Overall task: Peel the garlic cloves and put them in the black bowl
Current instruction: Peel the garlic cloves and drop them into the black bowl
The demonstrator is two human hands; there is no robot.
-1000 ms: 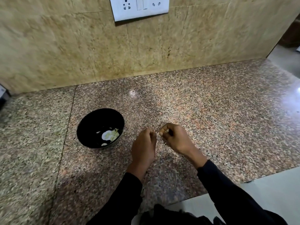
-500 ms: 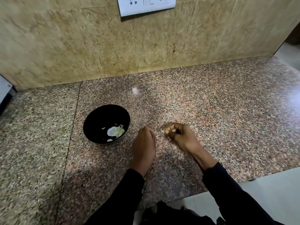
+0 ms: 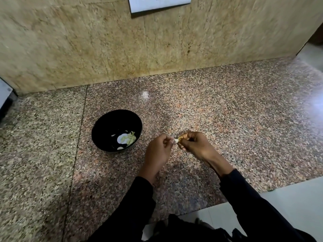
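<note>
The black bowl stands on the speckled granite counter, left of my hands, with pale peeled garlic cloves lying at its bottom. A small garlic clove is held between my two hands just above the counter. My right hand grips the clove with curled fingers. My left hand pinches its pale tip or skin with thumb and forefinger. Most of the clove is hidden by my fingers.
The granite counter runs back to a beige stone wall with a white socket plate at the top. A grey appliance edge shows at far left. The counter's front edge meets pale floor at lower right.
My hands drew slightly apart half a second ago and have come back together on the clove. The view has tilted down a little, so the socket plate sits higher in frame.
</note>
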